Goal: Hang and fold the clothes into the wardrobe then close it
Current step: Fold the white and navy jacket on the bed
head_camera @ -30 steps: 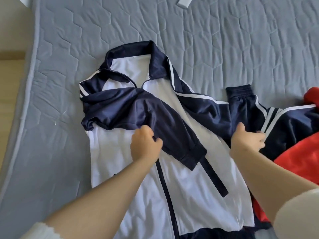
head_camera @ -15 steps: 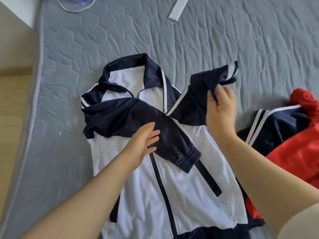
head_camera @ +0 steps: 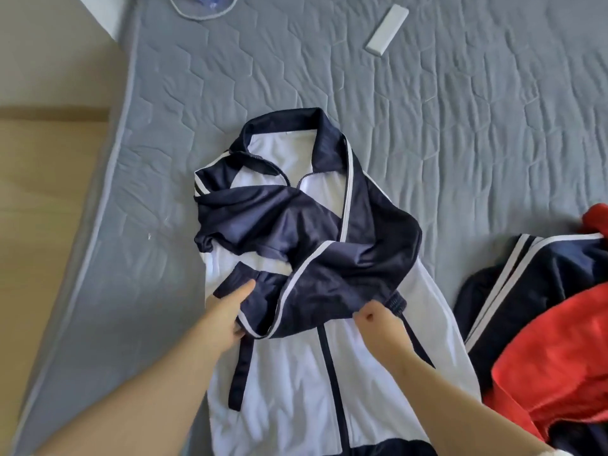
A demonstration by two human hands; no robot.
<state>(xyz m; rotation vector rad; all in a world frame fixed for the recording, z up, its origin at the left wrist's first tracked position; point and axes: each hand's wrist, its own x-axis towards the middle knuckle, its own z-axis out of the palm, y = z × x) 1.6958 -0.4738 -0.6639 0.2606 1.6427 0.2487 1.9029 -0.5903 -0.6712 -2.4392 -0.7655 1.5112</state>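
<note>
A white and navy track jacket (head_camera: 296, 390) lies face up on the grey quilted mattress (head_camera: 460, 126), collar toward the far side. Both navy sleeves are folded across its chest, the right sleeve (head_camera: 345, 274) lying over the left one. My left hand (head_camera: 227, 314) holds the cuff end of the upper sleeve at the jacket's left side, thumb on top and fingers under the cloth. My right hand (head_camera: 378, 320) pinches the lower edge of the folded sleeves near the other cuff. No wardrobe is in view.
A navy garment with white stripes (head_camera: 526, 284) and a red garment (head_camera: 566, 366) lie heaped at the right. A white flat bar (head_camera: 386, 29) and a bluish round item (head_camera: 200, 4) lie at the far end of the mattress. Wooden floor (head_camera: 42, 225) runs along the left edge.
My right hand has carried the right sleeve across the chest and laid it over the left sleeve. My left hand went from lying flat on the jacket to gripping the cuff end.
</note>
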